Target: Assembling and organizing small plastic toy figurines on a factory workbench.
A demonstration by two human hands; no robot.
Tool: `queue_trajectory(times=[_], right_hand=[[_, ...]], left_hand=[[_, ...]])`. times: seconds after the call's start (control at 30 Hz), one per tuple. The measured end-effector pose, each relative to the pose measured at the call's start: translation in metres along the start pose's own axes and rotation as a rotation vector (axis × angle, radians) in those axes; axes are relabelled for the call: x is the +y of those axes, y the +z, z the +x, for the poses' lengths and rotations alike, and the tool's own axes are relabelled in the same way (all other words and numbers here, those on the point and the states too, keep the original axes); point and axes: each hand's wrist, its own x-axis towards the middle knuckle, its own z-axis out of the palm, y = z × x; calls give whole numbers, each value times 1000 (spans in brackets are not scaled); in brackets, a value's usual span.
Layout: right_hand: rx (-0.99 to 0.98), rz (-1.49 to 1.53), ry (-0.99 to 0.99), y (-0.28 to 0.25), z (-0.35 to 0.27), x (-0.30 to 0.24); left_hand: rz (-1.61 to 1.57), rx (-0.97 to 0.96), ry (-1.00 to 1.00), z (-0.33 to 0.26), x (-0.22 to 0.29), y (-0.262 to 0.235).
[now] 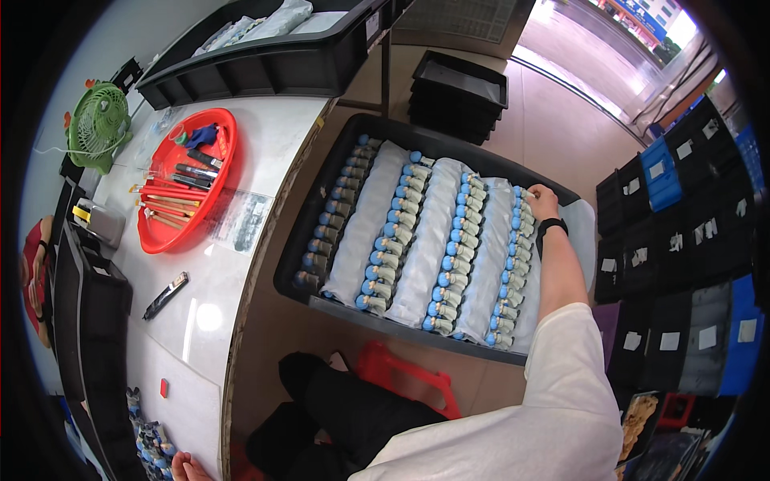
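My right hand (544, 202) reaches to the far end of the rightmost row of small blue-headed figurines (520, 240) in a big black tray (321, 232). Its fingers are closed in a pinch on a figurine at that end, mostly covered by the hand. White padded strips (425, 240) lie between the rows. At the bottom left, my left hand (186, 466) shows only in part at the picture's edge, beside a cluster of blue and dark figurines (152, 439) on the white table. Whether its fingers hold anything is hidden.
On the table (192, 321) are a red basin (228, 172) of brushes and pens, a dark cutter-like tool (166, 295) and a green fan (100, 124). Stacked black trays (459, 92) stand beyond the figurine tray. Black and blue bins (666, 240) line the right. A red stool (401, 377) is below.
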Motion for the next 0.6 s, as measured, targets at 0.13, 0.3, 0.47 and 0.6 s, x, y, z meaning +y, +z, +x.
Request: queue_trajectory(times=[0.13, 0.3, 0.47, 0.6], right_hand=[[40, -69, 45, 2, -5, -10], [-90, -20, 39, -6, -1, 5], [104, 10, -159, -46, -36, -7], [428, -489, -67, -113, -141, -46]], left_hand=[[17, 15, -11, 1, 0, -4], [8, -7, -3, 2, -1, -3], [52, 32, 18, -1, 2, 6], [100, 61, 32, -3, 5, 10]])
